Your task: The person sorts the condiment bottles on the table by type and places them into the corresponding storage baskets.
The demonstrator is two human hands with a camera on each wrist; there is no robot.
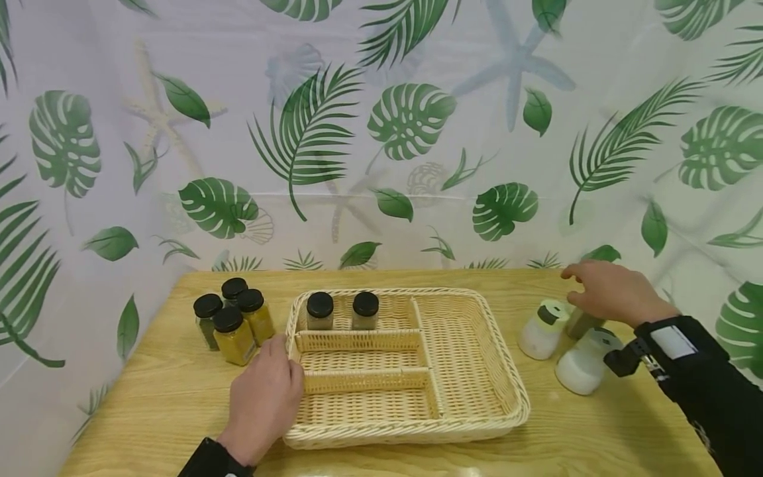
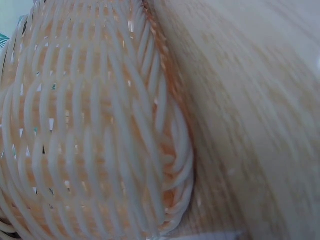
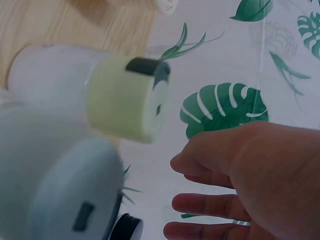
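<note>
A woven wicker basket (image 1: 471, 344) with dividers stands mid-table. My left hand (image 1: 265, 394) grips its left rim; in the left wrist view the woven basket wall (image 2: 85, 125) fills much of the picture. Two black-lidded jars (image 1: 320, 311) stand in its back left compartment. My right hand (image 1: 620, 291) hovers over a dark jar (image 1: 581, 324), its fingers loosely bent and holding nothing. Beside that jar are a white shaker with a pale green cap (image 1: 541, 330) and a white shaker with a greyish cap (image 1: 584, 364). A black lid (image 3: 126, 227) shows below the right fingers.
Several black-lidded jars (image 1: 235, 338), some with yellow contents, cluster on the table left of the basket. A leaf-patterned cloth (image 1: 417, 199) hangs behind the wooden table (image 1: 149, 411).
</note>
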